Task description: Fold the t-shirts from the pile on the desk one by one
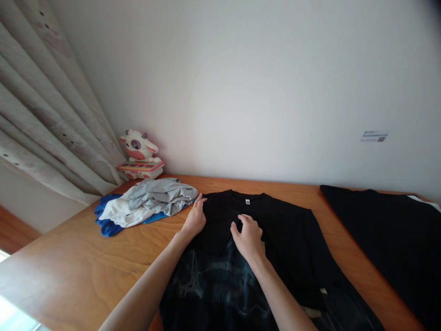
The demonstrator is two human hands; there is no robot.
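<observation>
Pale curtains (51, 101) slant down at the far left of our view, meeting a plain wall (241, 92) behind the wooden surface (113, 271). Near them at the back sits a toy cow (138, 147), and just in front of it lies a rumpled heap of clothes (155, 200) in grey, white and blue.

Moving right, our left hand (195, 220) is at the shoulder edge of a black shirt (285, 225), fingers fairly straight and unclenched; we cannot tell whether any cloth is pinched. Our right hand (248, 235) is over the chest, just below the collar, loosely curled with thumb and fingers parted, gripping nothing that we can see. The shirt is in front of us, spread with its collar (247, 197) towards the wall and a faint pattern lower down.

We judge it light, soft and limp, not fragile, likely to slump or wrinkle if lifted from one spot. Both shoulder seams, or a shoulder and the hem, would give us the surest hold.

Further right lies another black cloth (389, 230), apart from the shirt's shoulder, beneath a small label (374, 136) on the wall.
</observation>
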